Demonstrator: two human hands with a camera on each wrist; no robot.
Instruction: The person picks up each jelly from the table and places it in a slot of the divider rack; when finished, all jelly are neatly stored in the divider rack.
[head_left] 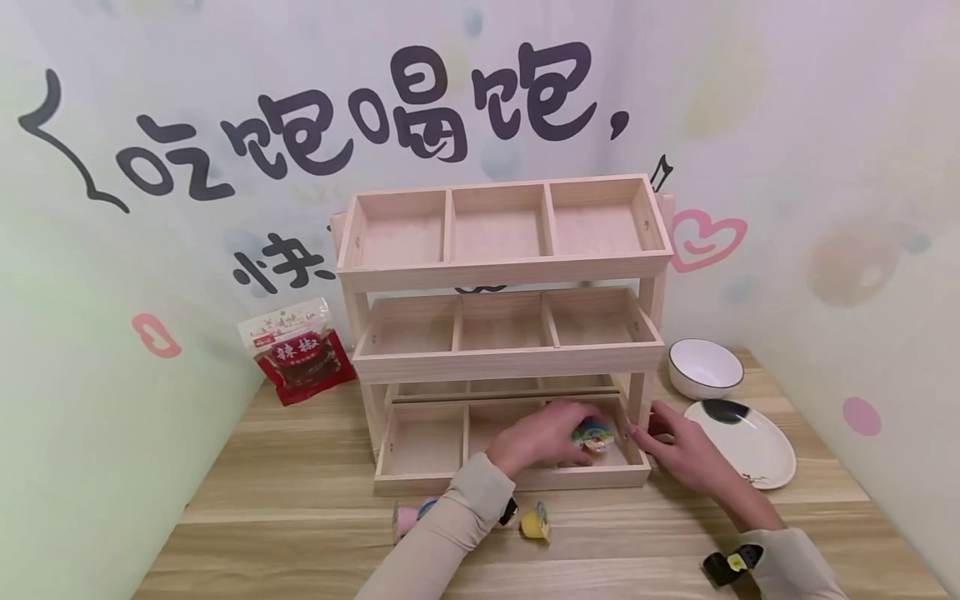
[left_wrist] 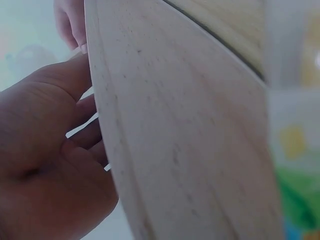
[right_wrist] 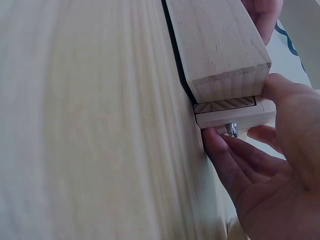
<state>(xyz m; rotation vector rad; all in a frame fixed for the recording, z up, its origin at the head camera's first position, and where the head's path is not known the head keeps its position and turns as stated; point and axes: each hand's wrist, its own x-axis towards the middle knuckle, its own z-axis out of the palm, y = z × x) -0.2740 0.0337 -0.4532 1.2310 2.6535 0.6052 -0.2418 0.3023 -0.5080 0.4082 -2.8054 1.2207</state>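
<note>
A three-tier wooden shelf [head_left: 502,364] stands on the table, each tier split into compartments. My left hand [head_left: 551,433] reaches over the front board of the bottom tray [head_left: 420,483] into its right compartment. Between its thumb and fingers it holds a small jelly cup [head_left: 596,437] with a colourful blue-green lid. In the left wrist view the front board [left_wrist: 175,125] hides the fingertips. My right hand [head_left: 686,450] grips the lower right end of the shelf. In the right wrist view its thumb and fingers lie on either side of the wooden end, around a metal bolt [right_wrist: 232,130].
A yellow jelly cup [head_left: 535,523] and a pink one [head_left: 405,520] lie before the shelf, partly behind the left sleeve. A red-and-white chilli packet [head_left: 300,358] leans at the left wall. At right are a white bowl [head_left: 705,367] and an oval plate [head_left: 772,454].
</note>
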